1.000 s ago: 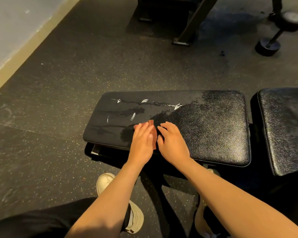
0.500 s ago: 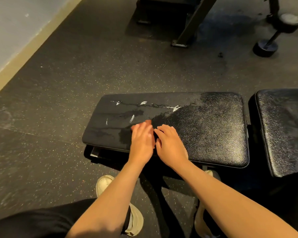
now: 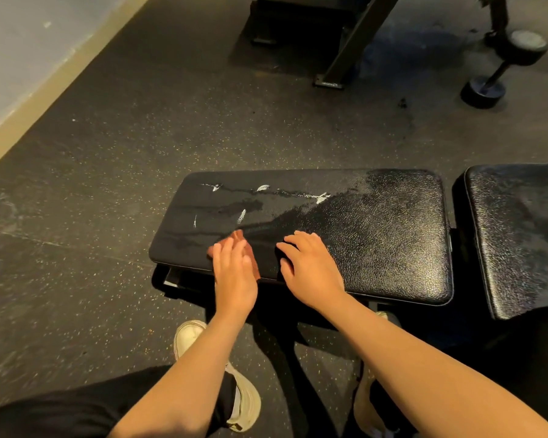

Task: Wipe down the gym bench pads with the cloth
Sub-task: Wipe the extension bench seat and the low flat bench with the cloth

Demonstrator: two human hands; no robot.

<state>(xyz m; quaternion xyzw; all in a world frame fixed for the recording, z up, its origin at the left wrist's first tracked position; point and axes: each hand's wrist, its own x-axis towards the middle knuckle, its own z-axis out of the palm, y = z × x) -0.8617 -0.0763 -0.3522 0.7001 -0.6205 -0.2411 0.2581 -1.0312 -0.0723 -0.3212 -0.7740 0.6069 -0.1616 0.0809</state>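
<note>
Head view: the flat-fingered left hand slides the rust-brown cloth leftward along the near edge of the black vinyl bench pad, away from the relaxed, empty right hand; wiping advances.

One head-worn view looks steeply down, close over the bench pad
</note>
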